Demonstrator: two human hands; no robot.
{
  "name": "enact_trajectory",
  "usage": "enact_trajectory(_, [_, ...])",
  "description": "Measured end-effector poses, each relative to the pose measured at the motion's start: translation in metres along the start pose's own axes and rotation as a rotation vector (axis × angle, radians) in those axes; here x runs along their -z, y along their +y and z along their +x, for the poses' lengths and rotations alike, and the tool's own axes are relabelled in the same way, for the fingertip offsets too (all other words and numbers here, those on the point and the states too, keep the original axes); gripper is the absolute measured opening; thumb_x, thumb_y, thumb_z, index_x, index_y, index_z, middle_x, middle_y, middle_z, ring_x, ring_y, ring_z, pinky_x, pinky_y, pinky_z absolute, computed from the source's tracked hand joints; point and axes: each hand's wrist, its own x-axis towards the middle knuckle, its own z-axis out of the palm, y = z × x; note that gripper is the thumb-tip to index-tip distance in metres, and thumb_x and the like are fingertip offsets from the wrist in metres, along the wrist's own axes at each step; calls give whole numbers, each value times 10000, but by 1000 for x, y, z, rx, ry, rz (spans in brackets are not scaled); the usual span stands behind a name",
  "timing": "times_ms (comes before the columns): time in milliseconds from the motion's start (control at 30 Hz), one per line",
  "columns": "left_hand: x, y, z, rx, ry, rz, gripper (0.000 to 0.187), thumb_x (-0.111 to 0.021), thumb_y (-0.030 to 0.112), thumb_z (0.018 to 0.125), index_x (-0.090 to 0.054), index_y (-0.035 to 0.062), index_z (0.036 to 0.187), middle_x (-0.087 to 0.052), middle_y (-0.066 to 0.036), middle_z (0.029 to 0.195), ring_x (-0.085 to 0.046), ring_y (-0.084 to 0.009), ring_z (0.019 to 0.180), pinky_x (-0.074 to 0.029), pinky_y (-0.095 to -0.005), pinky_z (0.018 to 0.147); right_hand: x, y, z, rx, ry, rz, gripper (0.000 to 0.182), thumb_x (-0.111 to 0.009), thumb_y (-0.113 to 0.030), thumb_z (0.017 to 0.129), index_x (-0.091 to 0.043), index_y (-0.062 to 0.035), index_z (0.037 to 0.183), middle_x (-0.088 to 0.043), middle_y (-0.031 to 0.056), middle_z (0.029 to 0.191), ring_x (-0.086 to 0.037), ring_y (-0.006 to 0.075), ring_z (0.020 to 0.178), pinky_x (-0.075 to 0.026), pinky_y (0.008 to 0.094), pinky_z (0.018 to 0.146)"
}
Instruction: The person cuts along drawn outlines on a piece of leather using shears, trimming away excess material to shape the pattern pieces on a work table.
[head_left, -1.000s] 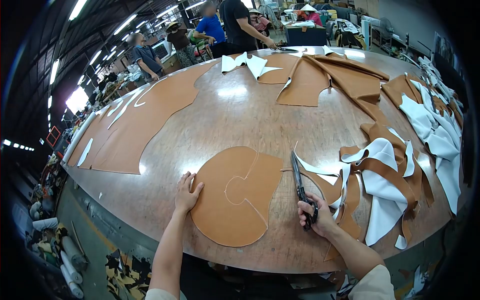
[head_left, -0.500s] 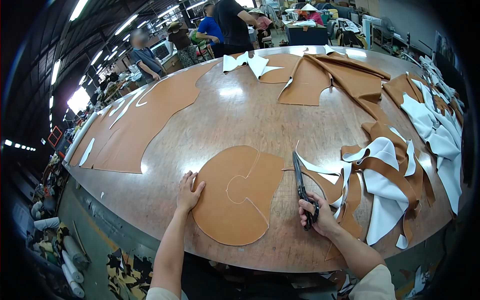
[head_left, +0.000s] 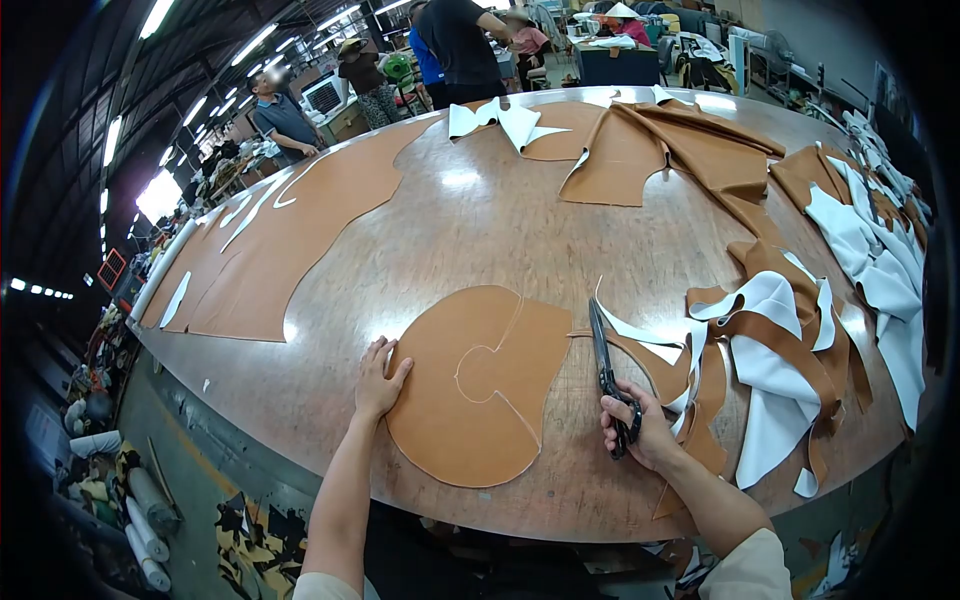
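A rounded piece of tan leather-like material (head_left: 440,400) lies flat on the table in front of me, marked with a thin pale curved line. My left hand (head_left: 380,380) rests on its left edge with the fingers spread. To its right, my right hand (head_left: 645,430) is wrapped round the handles of black scissors (head_left: 602,350). Their blades look closed and point away from me, apart from the rounded piece. Tan and white offcuts (head_left: 765,350) are heaped just right of the scissors.
A large tan sheet (head_left: 330,220) with white patches covers the table's far left. Folded tan material (head_left: 690,150) lies at the back, and more white-backed scraps (head_left: 860,240) at the right edge. Several people stand or sit beyond the wooden table (head_left: 470,235). Rolls (head_left: 150,535) lie on the floor at left.
The view has shifted very slightly. Both hands, the scissors and the rounded piece keep their places. In the background, the person at the far left has turned their head.
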Motion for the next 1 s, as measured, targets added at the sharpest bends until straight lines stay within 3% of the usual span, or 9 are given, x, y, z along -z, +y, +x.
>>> enact_trajectory(1000, [1,1,1,14,-16,-36,651,-699,494,972,-580,124,1495,-436,-148,1648,-336,-346,1558,-284,-474,1272,2,2,1,-13,11,-33,477,-714,-203,1022,-465,-42,1396,-640,60,810,-632,138,595,-561,301,506])
